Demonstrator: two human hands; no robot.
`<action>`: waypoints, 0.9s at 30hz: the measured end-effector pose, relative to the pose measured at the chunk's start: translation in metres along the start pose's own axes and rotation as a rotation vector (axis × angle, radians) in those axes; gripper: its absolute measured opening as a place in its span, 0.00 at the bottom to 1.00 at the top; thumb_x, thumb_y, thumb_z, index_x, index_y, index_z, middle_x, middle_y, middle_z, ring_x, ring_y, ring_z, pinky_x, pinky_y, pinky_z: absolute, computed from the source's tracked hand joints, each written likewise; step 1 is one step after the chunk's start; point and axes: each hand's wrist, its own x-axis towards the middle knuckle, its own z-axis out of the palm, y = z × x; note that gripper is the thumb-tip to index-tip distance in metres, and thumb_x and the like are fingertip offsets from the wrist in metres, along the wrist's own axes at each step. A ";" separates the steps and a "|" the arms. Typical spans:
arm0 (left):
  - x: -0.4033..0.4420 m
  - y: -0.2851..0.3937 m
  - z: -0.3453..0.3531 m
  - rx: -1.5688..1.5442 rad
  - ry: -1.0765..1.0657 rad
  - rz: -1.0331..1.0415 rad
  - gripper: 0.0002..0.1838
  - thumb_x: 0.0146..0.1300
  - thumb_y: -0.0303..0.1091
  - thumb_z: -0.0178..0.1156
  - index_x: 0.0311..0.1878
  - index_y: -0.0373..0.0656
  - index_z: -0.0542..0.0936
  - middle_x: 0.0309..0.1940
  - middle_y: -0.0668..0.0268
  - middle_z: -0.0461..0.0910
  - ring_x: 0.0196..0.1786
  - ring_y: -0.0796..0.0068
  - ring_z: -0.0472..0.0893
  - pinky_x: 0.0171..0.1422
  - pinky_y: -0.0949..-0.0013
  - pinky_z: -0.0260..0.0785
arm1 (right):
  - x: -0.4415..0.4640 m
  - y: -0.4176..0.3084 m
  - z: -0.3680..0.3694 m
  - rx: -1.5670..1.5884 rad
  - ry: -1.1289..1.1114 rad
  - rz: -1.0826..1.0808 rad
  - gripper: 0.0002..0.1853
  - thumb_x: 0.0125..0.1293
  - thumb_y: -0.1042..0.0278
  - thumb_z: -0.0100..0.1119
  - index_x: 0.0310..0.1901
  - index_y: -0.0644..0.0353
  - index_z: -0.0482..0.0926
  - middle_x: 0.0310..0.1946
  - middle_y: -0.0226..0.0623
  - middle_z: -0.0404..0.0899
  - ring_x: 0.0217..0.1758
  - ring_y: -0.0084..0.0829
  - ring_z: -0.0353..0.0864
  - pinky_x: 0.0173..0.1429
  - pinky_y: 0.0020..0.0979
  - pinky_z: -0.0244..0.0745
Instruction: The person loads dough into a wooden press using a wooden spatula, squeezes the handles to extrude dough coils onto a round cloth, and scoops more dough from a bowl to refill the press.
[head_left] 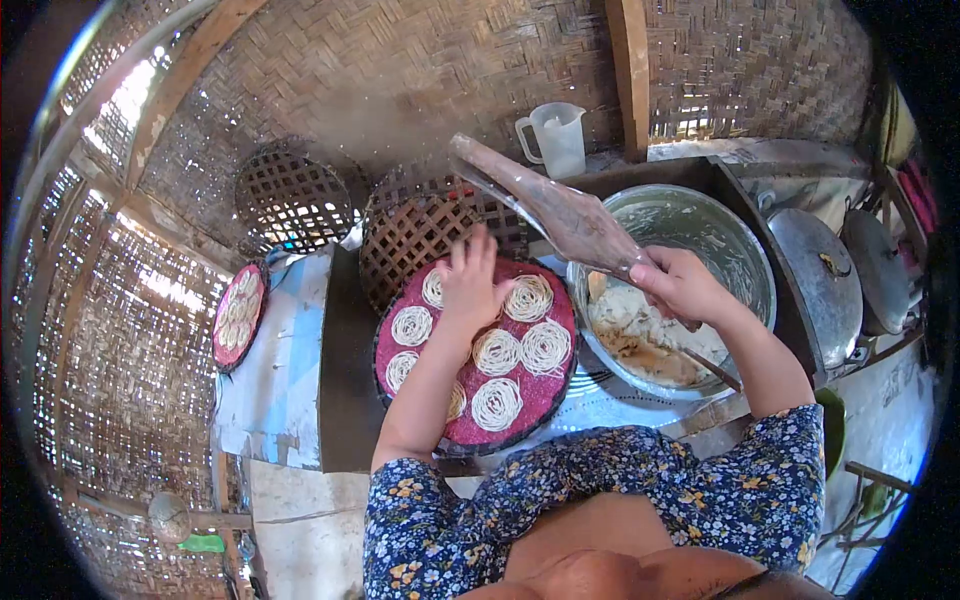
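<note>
My left hand (472,285) has its fingers spread over a round tray covered in pink (460,330), among pale coils of thin strands (497,404); whether it touches the tray or a coil I cannot tell. In my right hand (686,288) is a long, brownish, see-through plastic bag (570,205), shaped like a piping bag, gripped at its lower right end and slanting up to the left. Under that hand stands a large metal basin (750,250) with white and tan dough (640,335) inside and a wooden stick (712,370) leaning in it.
Behind the tray, open-weave baskets (415,250) lean at the woven wall (450,60). A clear plastic jug (558,140) stands at the back. Another pink tray with coils (239,316) is at far left. Metal lids (818,280) stand right of the basin.
</note>
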 end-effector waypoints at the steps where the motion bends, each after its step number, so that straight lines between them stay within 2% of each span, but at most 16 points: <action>1: 0.000 -0.003 -0.009 0.016 0.020 -0.071 0.38 0.49 0.53 0.59 0.60 0.41 0.64 0.66 0.60 0.53 0.62 0.54 0.58 0.57 0.47 0.53 | -0.003 -0.003 0.003 0.003 -0.009 0.002 0.26 0.59 0.42 0.52 0.35 0.63 0.75 0.19 0.33 0.73 0.19 0.23 0.73 0.24 0.28 0.69; 2: 0.000 -0.005 -0.020 0.033 0.041 -0.141 0.40 0.47 0.52 0.61 0.61 0.40 0.63 0.66 0.58 0.53 0.62 0.55 0.57 0.57 0.46 0.53 | -0.007 -0.007 0.007 -0.029 -0.010 -0.036 0.27 0.59 0.42 0.52 0.37 0.64 0.75 0.21 0.35 0.74 0.21 0.25 0.74 0.27 0.29 0.70; 3: 0.000 -0.003 -0.038 -0.062 0.042 -0.159 0.43 0.43 0.46 0.65 0.62 0.40 0.59 0.65 0.55 0.54 0.63 0.54 0.58 0.59 0.49 0.53 | -0.011 -0.012 0.013 -0.061 -0.010 -0.074 0.27 0.59 0.41 0.51 0.38 0.64 0.75 0.22 0.37 0.75 0.23 0.28 0.75 0.29 0.31 0.71; 4: 0.000 0.000 -0.052 -0.263 0.000 -0.108 0.42 0.44 0.44 0.65 0.62 0.40 0.60 0.64 0.55 0.55 0.63 0.54 0.59 0.61 0.51 0.53 | -0.013 -0.017 0.020 -0.091 -0.012 -0.110 0.28 0.59 0.41 0.51 0.40 0.65 0.75 0.23 0.39 0.76 0.25 0.30 0.76 0.32 0.33 0.72; 5: -0.003 0.003 -0.062 -0.467 -0.047 -0.058 0.41 0.44 0.42 0.64 0.62 0.39 0.60 0.63 0.55 0.57 0.63 0.54 0.59 0.62 0.54 0.53 | -0.014 -0.023 0.028 -0.138 -0.054 -0.095 0.31 0.58 0.40 0.51 0.44 0.66 0.74 0.28 0.45 0.78 0.34 0.37 0.78 0.40 0.36 0.71; 6: -0.009 0.008 -0.069 -0.676 -0.095 -0.011 0.39 0.45 0.40 0.64 0.61 0.39 0.60 0.62 0.55 0.58 0.63 0.54 0.59 0.64 0.56 0.52 | -0.015 -0.027 0.042 -0.100 -0.099 -0.143 0.30 0.59 0.40 0.51 0.44 0.66 0.74 0.29 0.46 0.78 0.35 0.37 0.78 0.41 0.36 0.71; 7: -0.018 0.026 -0.070 -0.817 0.150 0.019 0.31 0.47 0.35 0.63 0.56 0.39 0.67 0.57 0.54 0.66 0.60 0.54 0.65 0.63 0.63 0.57 | -0.015 -0.028 0.058 -0.062 -0.143 -0.191 0.30 0.59 0.41 0.50 0.44 0.66 0.74 0.31 0.46 0.78 0.37 0.37 0.78 0.42 0.36 0.71; 10: -0.057 0.044 -0.075 -1.010 0.189 -0.446 0.26 0.47 0.36 0.64 0.51 0.40 0.70 0.48 0.56 0.73 0.54 0.58 0.72 0.59 0.64 0.63 | -0.012 -0.018 0.089 0.110 -0.241 -0.424 0.26 0.60 0.45 0.51 0.43 0.65 0.76 0.35 0.47 0.78 0.40 0.38 0.78 0.44 0.35 0.70; 11: -0.076 0.042 -0.071 -0.907 0.226 -0.436 0.23 0.50 0.37 0.62 0.50 0.41 0.71 0.46 0.58 0.75 0.51 0.59 0.74 0.56 0.64 0.66 | -0.010 -0.015 0.094 0.180 -0.266 -0.519 0.25 0.61 0.46 0.51 0.42 0.64 0.76 0.37 0.46 0.78 0.41 0.38 0.78 0.44 0.34 0.70; 13: -0.122 0.024 -0.059 -0.812 0.316 -0.472 0.20 0.54 0.39 0.60 0.49 0.42 0.71 0.41 0.61 0.76 0.45 0.61 0.76 0.52 0.64 0.69 | -0.010 -0.005 0.096 0.048 -0.122 -0.462 0.21 0.61 0.50 0.52 0.41 0.61 0.78 0.36 0.43 0.78 0.40 0.39 0.78 0.44 0.33 0.70; 15: -0.160 0.013 -0.063 -0.960 0.483 -0.600 0.20 0.55 0.40 0.58 0.49 0.41 0.71 0.37 0.62 0.75 0.41 0.63 0.75 0.51 0.64 0.68 | -0.014 0.006 0.097 -0.177 0.026 -0.362 0.13 0.58 0.57 0.55 0.36 0.56 0.80 0.31 0.39 0.77 0.37 0.40 0.76 0.43 0.34 0.71; 19: -0.214 -0.002 -0.081 -1.166 0.733 -0.703 0.20 0.57 0.42 0.56 0.49 0.38 0.71 0.28 0.64 0.72 0.32 0.66 0.73 0.49 0.64 0.67 | -0.016 0.048 0.123 -0.415 0.123 -0.382 0.07 0.52 0.64 0.58 0.32 0.53 0.81 0.27 0.37 0.74 0.36 0.38 0.76 0.42 0.36 0.70; 22: -0.247 -0.007 -0.092 -1.262 0.806 -0.709 0.21 0.59 0.43 0.54 0.49 0.36 0.71 0.21 0.66 0.70 0.26 0.68 0.72 0.48 0.64 0.67 | -0.017 0.054 0.132 -0.479 0.147 -0.390 0.06 0.53 0.66 0.57 0.32 0.53 0.81 0.27 0.37 0.73 0.37 0.38 0.75 0.42 0.36 0.70; 26: -0.281 -0.014 -0.100 -1.341 0.792 -0.653 0.22 0.61 0.45 0.51 0.49 0.34 0.70 0.12 0.68 0.68 0.18 0.71 0.70 0.46 0.64 0.66 | -0.026 0.053 0.144 -0.514 0.136 -0.429 0.06 0.52 0.68 0.56 0.32 0.53 0.81 0.26 0.37 0.72 0.37 0.38 0.74 0.41 0.37 0.70; 27: -0.286 -0.016 -0.094 -1.138 0.817 -0.705 0.23 0.61 0.46 0.51 0.48 0.33 0.70 0.12 0.68 0.68 0.18 0.70 0.70 0.47 0.64 0.65 | -0.027 0.052 0.146 -0.523 0.132 -0.434 0.07 0.52 0.68 0.55 0.31 0.53 0.81 0.26 0.37 0.72 0.37 0.39 0.74 0.41 0.37 0.70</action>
